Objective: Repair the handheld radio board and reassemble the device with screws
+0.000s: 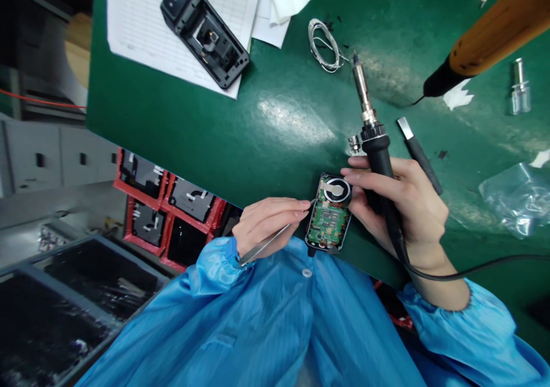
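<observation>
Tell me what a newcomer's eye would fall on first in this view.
Probably the big orange-bodied tool jutting in at the upper right, then the soldering iron in the right hand, its tip pointing away from the body. Between the hands sits a green circuit board, with the left hand holding a slim metal tool beside it. An open black housing lies on paper, upper left.

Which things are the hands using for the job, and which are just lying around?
In use:
- circuit board
- soldering iron, right hand
- thin metal tool, left hand

Probably just lying about:
- plastic bag
- flat-bladed tool
- wire coil, maybe needed
</observation>
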`<state>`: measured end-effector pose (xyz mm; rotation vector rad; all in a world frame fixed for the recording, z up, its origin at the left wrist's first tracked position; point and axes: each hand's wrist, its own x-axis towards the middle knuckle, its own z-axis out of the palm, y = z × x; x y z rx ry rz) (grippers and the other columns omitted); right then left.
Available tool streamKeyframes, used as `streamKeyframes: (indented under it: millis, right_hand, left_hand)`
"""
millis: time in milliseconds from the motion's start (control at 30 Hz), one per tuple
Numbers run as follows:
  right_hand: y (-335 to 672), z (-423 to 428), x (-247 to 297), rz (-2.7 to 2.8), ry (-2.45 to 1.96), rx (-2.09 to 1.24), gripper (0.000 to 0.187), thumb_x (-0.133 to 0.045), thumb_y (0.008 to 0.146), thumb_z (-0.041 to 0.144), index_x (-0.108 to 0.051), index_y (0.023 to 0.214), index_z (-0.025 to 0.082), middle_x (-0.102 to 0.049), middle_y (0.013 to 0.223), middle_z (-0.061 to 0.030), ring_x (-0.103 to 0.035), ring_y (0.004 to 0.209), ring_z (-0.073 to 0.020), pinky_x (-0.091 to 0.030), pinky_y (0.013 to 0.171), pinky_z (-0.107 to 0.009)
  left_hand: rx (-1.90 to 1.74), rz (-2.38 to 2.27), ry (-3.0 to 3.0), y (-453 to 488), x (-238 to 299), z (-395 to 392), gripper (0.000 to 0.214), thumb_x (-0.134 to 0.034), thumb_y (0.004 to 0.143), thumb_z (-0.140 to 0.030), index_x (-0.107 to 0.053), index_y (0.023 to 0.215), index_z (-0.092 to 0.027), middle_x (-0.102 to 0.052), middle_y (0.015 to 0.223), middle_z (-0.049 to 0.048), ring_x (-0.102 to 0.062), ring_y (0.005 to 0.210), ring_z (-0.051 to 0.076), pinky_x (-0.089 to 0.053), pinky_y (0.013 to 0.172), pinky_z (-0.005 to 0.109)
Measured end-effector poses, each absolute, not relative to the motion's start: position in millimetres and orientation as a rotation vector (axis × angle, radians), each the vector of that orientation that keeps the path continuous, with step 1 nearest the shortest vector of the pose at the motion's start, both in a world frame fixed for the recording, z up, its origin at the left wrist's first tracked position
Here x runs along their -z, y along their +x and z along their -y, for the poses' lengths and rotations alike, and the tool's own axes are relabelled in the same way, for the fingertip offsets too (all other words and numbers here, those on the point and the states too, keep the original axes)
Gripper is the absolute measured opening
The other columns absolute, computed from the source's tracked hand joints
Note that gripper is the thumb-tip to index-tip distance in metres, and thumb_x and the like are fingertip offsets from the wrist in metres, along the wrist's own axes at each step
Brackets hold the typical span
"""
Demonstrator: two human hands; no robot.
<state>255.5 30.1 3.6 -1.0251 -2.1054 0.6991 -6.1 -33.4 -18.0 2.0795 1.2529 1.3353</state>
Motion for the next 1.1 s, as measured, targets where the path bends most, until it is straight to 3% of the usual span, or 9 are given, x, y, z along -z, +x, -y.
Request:
streamKeyframes:
  millis: [300, 467, 667, 967, 1100]
  right_hand:
    - [249, -17, -17, 2.052, -1.081, -0.749, 0.053, -0.083, 0.101, 0.006, -0.076, 0.146, 0.034, -0.083, 0.145, -0.0067, -0.084, 0.128, -0.0276, -0.074, 0.111, -0.043]
    - [250, -14, -16, 2.138, -0.95, -0.842, 0.047, -0.08, 0.103, 0.009, -0.076, 0.147, 0.026, -0.08, 0.148, -0.0083, -0.079, 0.139, -0.0264, -0.067, 0.123, -0.043]
    - [250, -13, -14, 2.158, -0.903, -0.894, 0.043, -0.078, 0.104, 0.01, -0.077, 0.145, 0.023, -0.08, 0.146, -0.0096, -0.079, 0.139, -0.0249, -0.066, 0.123, -0.039]
    - [250, -11, -14, 2.183, -0.931, -0.905, 0.059, -0.079, 0.102, 0.01, -0.073, 0.156, 0.034, -0.082, 0.147, -0.0071, -0.082, 0.137, -0.0312, -0.073, 0.117, -0.05]
    - [248, -12, -11, 2.207, -0.943, -0.844, 0.057, -0.079, 0.103, 0.008, -0.073, 0.154, 0.033, -0.082, 0.147, -0.0073, -0.082, 0.136, -0.0302, -0.073, 0.116, -0.048]
  left_hand:
    - [-1.374, -1.267, 2.012, -3, 19, 35, 0.014, -0.085, 0.103, -0.005, -0.079, 0.11, -0.015, -0.093, 0.108, 0.0041, -0.093, 0.097, 0.015, -0.076, 0.094, 0.02]
    - [-1.368, -1.298, 2.008, -2, 18, 34, 0.013, -0.084, 0.106, -0.008, -0.078, 0.11, -0.019, -0.093, 0.107, 0.002, -0.093, 0.094, 0.016, -0.078, 0.087, 0.023]
    - [-1.36, -1.24, 2.026, -3, 21, 33, 0.011, -0.081, 0.108, -0.01, -0.078, 0.113, -0.019, -0.093, 0.109, 0.0014, -0.093, 0.096, 0.015, -0.077, 0.089, 0.021]
    - [-1.306, -1.222, 2.066, -6, 21, 34, 0.012, -0.078, 0.111, -0.011, -0.078, 0.119, -0.021, -0.093, 0.113, 0.0026, -0.093, 0.099, 0.016, -0.078, 0.089, 0.023]
    - [-1.328, -1.23, 2.101, -4, 21, 33, 0.009, -0.08, 0.111, -0.013, -0.078, 0.116, -0.021, -0.093, 0.111, 0.0013, -0.093, 0.096, 0.015, -0.078, 0.086, 0.023]
